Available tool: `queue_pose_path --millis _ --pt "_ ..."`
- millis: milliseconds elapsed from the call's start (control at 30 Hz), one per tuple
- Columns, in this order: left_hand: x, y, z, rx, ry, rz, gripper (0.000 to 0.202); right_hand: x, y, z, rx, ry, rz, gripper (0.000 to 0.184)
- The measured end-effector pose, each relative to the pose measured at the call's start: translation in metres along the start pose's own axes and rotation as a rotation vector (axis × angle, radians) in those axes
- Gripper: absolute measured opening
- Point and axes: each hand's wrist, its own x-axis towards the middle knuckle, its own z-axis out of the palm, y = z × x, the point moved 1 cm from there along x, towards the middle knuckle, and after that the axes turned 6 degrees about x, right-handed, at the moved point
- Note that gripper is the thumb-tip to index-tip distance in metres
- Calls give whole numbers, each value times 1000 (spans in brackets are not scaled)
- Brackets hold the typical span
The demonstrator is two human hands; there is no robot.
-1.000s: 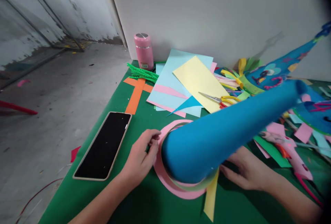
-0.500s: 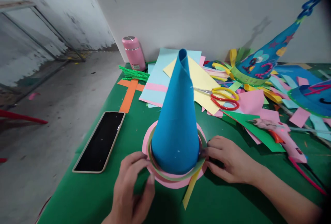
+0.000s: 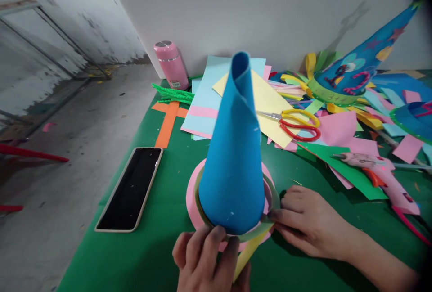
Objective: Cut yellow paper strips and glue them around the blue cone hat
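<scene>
The blue cone (image 3: 232, 166) stands upright on the green desk (image 3: 175, 179), a green band (image 3: 276, 197) around its foot, a pale wall (image 3: 270, 13) behind it and grey floor (image 3: 111, 116) well to its left. Right of the cone, the right hand's (image 3: 313, 224) grip is pinched on the band; in front of it, the left hand (image 3: 205, 260) touches the band, its grip too hidden to tell whether closed.

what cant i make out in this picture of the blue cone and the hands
In the head view:
- Far side of the green band: hidden by the blue cone.
- Lower end of the yellow strip: hidden by the left hand.
- Left wrist: cut off by the bottom edge.
- Tip of the decorated hat: lost in the dark upper-right corner.
- Print on the pink bottle: too small.
</scene>
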Motion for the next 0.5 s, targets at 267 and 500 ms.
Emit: queue_pose_path --millis 267,500 --pt "1 -4 -3 3 -30 -11 21 2 -11 -1 -57 27 20 17" --pt "-8 -19 -12 -110 -72 -85 27 6 -22 2 -75 39 11 17"
